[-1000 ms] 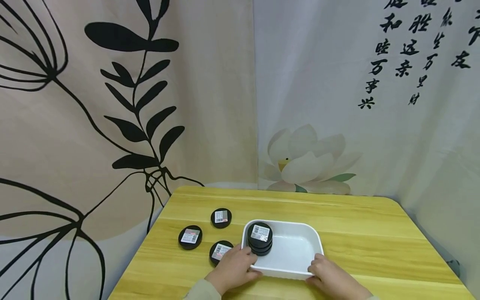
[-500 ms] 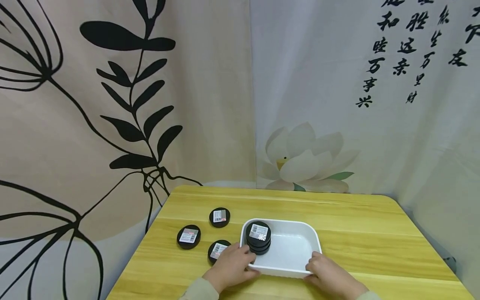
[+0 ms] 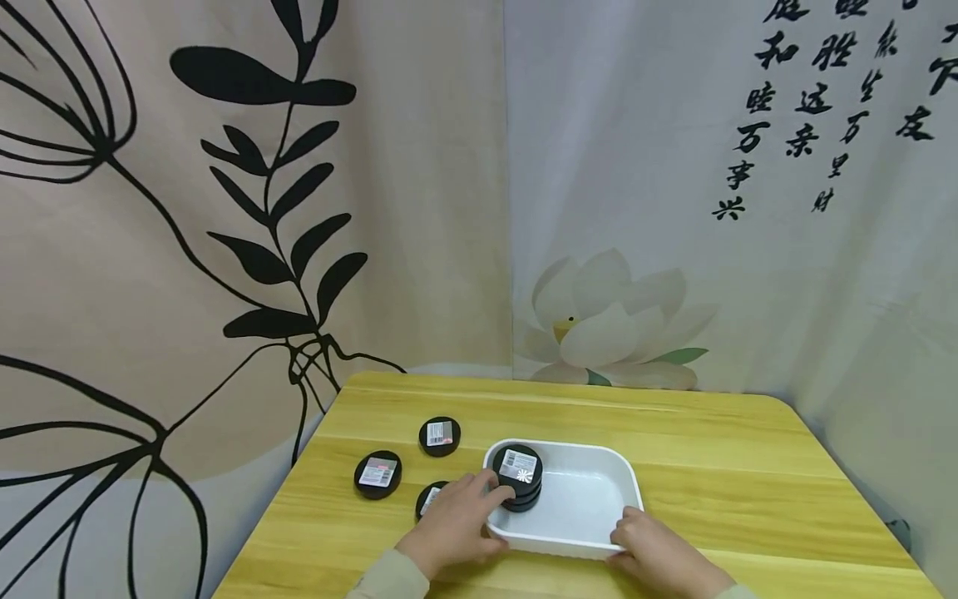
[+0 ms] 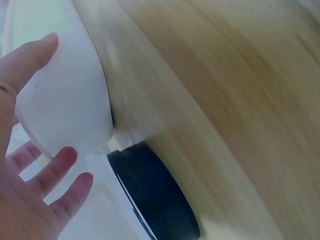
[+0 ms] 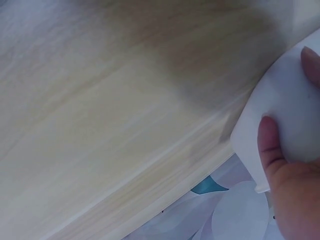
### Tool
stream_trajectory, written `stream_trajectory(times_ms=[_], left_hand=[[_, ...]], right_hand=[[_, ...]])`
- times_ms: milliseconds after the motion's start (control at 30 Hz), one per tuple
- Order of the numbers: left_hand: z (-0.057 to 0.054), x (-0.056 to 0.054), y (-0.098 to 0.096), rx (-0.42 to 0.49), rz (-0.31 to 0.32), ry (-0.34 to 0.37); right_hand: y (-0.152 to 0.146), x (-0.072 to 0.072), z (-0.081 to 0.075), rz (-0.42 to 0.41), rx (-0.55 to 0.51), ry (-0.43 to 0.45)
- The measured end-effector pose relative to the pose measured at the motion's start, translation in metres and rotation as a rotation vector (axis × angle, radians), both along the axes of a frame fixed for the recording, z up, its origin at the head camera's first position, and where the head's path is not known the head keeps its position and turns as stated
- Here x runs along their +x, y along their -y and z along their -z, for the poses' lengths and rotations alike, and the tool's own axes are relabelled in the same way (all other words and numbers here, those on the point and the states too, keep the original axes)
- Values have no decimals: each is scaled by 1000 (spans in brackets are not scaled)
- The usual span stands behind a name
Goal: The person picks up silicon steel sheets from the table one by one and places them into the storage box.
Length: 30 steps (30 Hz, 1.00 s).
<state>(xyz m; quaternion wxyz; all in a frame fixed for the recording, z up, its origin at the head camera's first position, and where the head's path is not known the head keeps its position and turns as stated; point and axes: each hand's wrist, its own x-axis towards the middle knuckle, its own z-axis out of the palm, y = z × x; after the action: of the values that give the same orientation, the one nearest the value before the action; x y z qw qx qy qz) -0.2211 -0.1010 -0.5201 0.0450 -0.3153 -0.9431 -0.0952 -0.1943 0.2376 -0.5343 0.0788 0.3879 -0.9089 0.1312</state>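
A white rectangular tray (image 3: 587, 491) sits on the table, with a stack of flat round black discs (image 3: 519, 464) in its left end; the top one bears a white barcode label. My left hand (image 3: 458, 520) is at the tray's near left corner, its fingertips over the rim close to the stack. In the left wrist view its fingers (image 4: 52, 172) are spread around the tray wall (image 4: 70, 95) without gripping it. My right hand (image 3: 662, 549) grips the near right corner, thumb (image 5: 271, 140) against the outer wall. Partly behind my left hand lies a loose disc (image 3: 427, 499).
Two more labelled black discs, a nearer one (image 3: 377, 475) and a farther one (image 3: 439, 437), lie left of the tray on the yellow wood-grain table (image 3: 748, 466). Behind the table hangs a printed curtain (image 3: 434, 208).
My left hand has let go of the tray's near left corner, and its fingers have lifted and spread towards the stack. The right hand keeps its grip, and the tray stays in place.
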Motion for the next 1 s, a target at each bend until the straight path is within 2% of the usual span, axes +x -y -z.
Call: stream_trajectory(times_ms=[300,533,700,833,1000], left_hand=[[2,-1,10,16,-27,-54],[0,-2,19,37,-51,-73],[-2,-1,26,52,-57,-101],[-3,-2,32,52,-79,-84],[-3,-4,39,59,-133,-25]], right_hand=[[0,-2,1,-14,-1,-22],[1,-2,-1,12,10,48],[2,0,0,28,6,49],[1,1,2,40,17,51],[2,0,5,28,10,-24]])
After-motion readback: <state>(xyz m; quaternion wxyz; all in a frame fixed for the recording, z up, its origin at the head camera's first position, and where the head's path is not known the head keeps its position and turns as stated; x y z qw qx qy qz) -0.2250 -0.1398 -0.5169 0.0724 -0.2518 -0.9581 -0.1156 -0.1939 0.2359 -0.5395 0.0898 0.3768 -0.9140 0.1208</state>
